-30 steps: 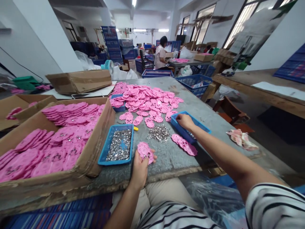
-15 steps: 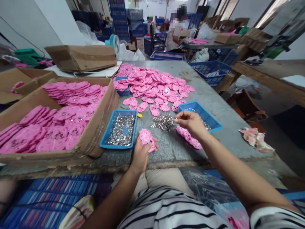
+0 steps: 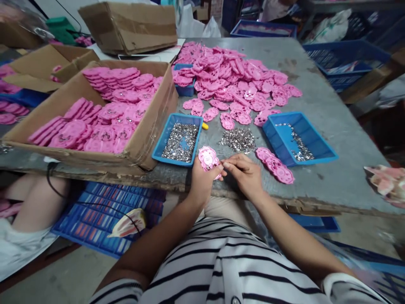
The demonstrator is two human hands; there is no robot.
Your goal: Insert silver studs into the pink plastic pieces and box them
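Meeting now in front of the striped shirt, the two hands are close together, where half a second ago the right one was well apart, by the tray to the right. The left hand [image 3: 202, 179] is curled around a pink piece [image 3: 208, 158], thumb across its lower end, near the table's front edge. Just beside it, the right hand [image 3: 247, 175] has thumb and fingertips pinched together at that piece's right side; I can't tell whether anything small sits between them. The wearer's view has dipped too, and the right tray's inside shows plainly, uncovered by the arm.

On the far left, an open carton [image 3: 34, 63] has a little pink in it. Next comes a big cardboard box [image 3: 158, 120], packed with pink pieces, some leaning in rows, others lying flat. To its right, a blue tray [image 3: 171, 160] holds shiny metal bits [image 3: 182, 133], with some blue bottom showing through. Behind it, a small blue tub [image 3: 186, 90] is topped with pink pieces, beside a wide pink heap [image 3: 234, 80]. A loose metal pile [image 3: 238, 140] lies on the table [image 3: 329, 139] itself. Then a short pink row [image 3: 274, 165] lies just beside the right tray [image 3: 284, 135], whose metal bits gather along one side.
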